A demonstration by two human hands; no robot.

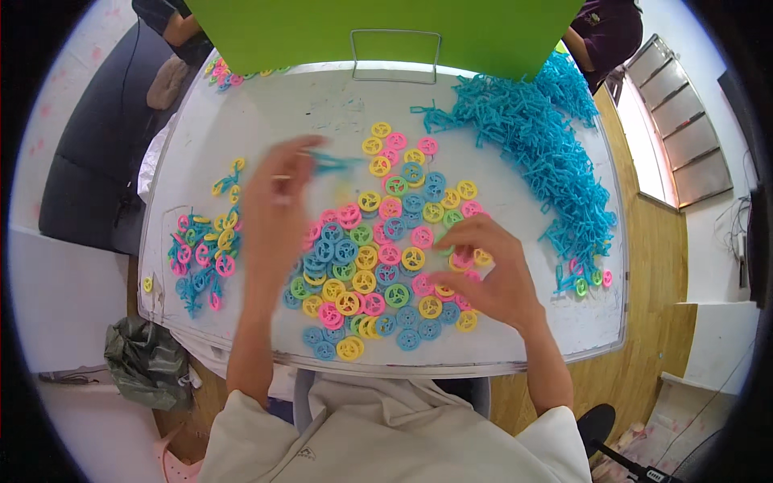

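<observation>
My left hand (282,181) is raised over the left part of the table, smeared by motion. Its fingers are closed on a blue forked plastic piece (334,163) that points right. A blurred yellow shape hangs just below that piece; I cannot make out whether it is attached. Over the right side of a spread of small plastic wheels (364,282), my right hand (495,278) is held low, thumb and fingers curved and apart. Pink and yellow wheels show beneath its palm. The wheels are pink, yellow, green and blue, some overlapping.
A large heap of blue forked pieces (523,121) covers the far right. Joined pieces with wheels (205,249) lie at the left, and a few more (584,278) at the right. A green panel (386,32) stands at the back, with people's arms beyond both its sides.
</observation>
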